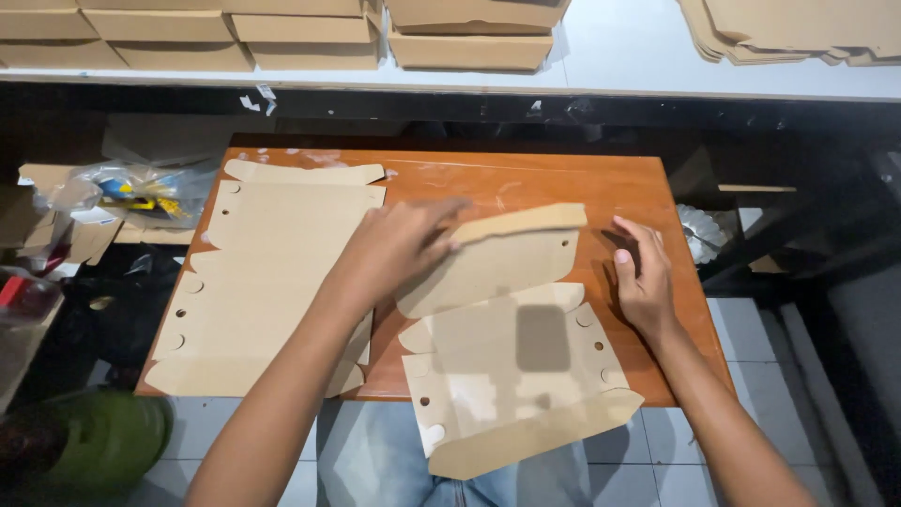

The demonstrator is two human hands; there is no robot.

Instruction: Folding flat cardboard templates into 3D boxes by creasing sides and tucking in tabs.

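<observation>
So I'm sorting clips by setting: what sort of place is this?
Probably a small box-folding workspace: a flat cardboard blank under both hands on a wooden table, and folded boxes on a shelf.

Head view, steeply downward, close over wooden table; edges perhaps cropped.
</observation>
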